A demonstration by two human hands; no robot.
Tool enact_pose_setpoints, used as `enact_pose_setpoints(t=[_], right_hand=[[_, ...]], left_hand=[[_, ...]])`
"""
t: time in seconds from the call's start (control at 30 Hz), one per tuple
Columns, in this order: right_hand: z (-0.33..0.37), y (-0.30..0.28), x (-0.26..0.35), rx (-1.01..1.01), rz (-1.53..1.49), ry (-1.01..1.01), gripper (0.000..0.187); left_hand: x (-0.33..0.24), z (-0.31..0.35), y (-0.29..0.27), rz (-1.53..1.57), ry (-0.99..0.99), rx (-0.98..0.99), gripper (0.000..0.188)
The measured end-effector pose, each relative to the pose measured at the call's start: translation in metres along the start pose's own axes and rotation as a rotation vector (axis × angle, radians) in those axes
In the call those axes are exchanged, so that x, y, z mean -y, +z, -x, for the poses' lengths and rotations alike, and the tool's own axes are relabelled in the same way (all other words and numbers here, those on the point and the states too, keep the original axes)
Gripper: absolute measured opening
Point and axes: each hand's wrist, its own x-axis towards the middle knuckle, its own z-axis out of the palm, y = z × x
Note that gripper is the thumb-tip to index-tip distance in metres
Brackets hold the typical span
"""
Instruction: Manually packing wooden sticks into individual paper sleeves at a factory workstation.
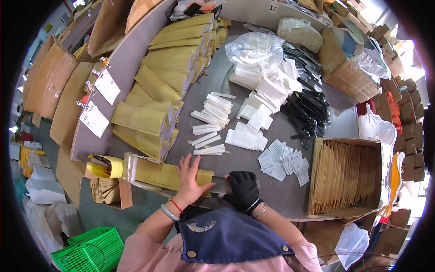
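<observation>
My left hand (pixel 189 177) lies with its fingers spread on a long yellow-brown paper envelope (pixel 156 173) near the table's front edge. My right hand (pixel 241 188), in a black fingerless glove, is closed on a flat, greyish, shiny packet (pixel 220 185) at the envelope's right end. Whether the packet's tip is inside the envelope, I cannot tell. Beyond my left hand lie white folded paper strips (pixel 212 111). Small printed paper slips (pixel 284 161) are spread beyond my right hand. Black items in clear plastic (pixel 308 111) are heaped farther back.
Stacked yellow envelopes (pixel 158 77) fill the left side, beside a partition with clipped paper sheets (pixel 108 86). White packets (pixel 265 97) lie mid-table under a clear plastic bag (pixel 254 47). A carton of brown envelopes (pixel 346 179) stands right. A yellow holder (pixel 104 167) sits at the left edge.
</observation>
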Motion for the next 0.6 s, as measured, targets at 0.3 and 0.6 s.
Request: enact_pose_setpoints(t=[0.3,0.6], right_hand=[[0.091,-0.078,-0.117,-0.599,0.106,0.532,0.036],[0.208,-0.145,-0.214,-0.270,0.544,1.201,0.034]], left_hand=[[0.027,-0.087,0.007,-0.096,0.145,-0.045,0.008],[0.029,-0.112,-0.002,-0.092,0.106,0.314,0.009]])
